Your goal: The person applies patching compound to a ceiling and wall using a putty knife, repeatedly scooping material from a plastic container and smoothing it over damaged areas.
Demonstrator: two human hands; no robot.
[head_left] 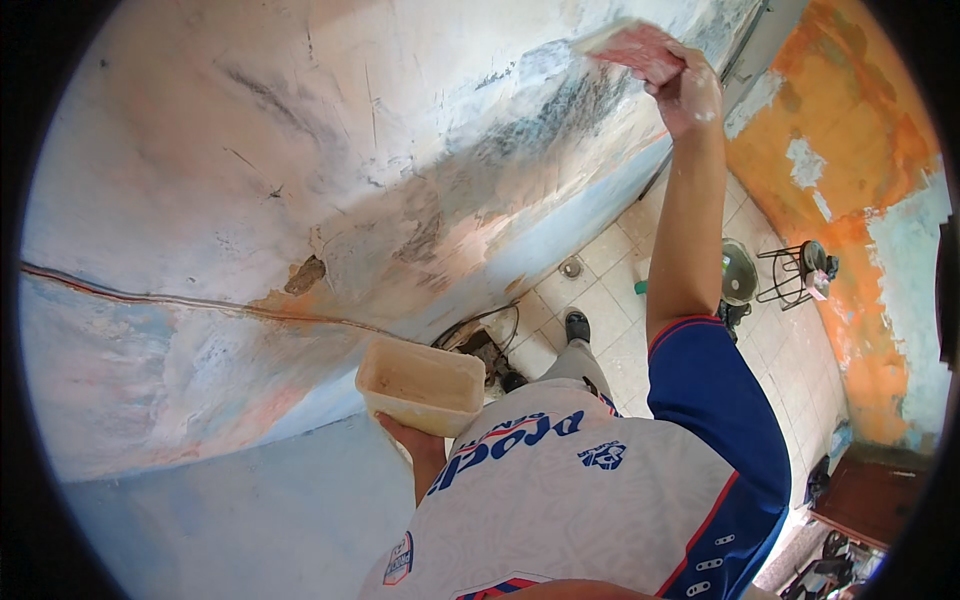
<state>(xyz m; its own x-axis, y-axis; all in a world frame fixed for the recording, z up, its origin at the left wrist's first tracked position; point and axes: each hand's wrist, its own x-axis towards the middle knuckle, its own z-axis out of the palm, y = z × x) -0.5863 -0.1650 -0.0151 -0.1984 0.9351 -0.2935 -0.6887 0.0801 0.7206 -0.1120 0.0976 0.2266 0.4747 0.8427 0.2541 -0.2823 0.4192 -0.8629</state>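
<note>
High against the stained wall [330,150], my right hand [692,98] is closed round a flat, reddish putty scraper [640,50] with a pale edge. Whitish smears mark the hand. The scraper lies close to the wall; I cannot tell whether its edge touches. Lower down, in front of my body, my left hand [408,437] grips a beige rectangular plastic tub [425,405] from beneath and the side. Its open top shows pale walls and a brownish inside. Part of the left hand is hidden behind the tub.
A cable [150,297] runs along the wall, past a chipped hole [305,274]. On the tiled floor [620,300] are a dark bucket [738,272] and a metal stand [785,275]. An orange, peeling wall [830,130] rises at right, near a brown cabinet [870,490].
</note>
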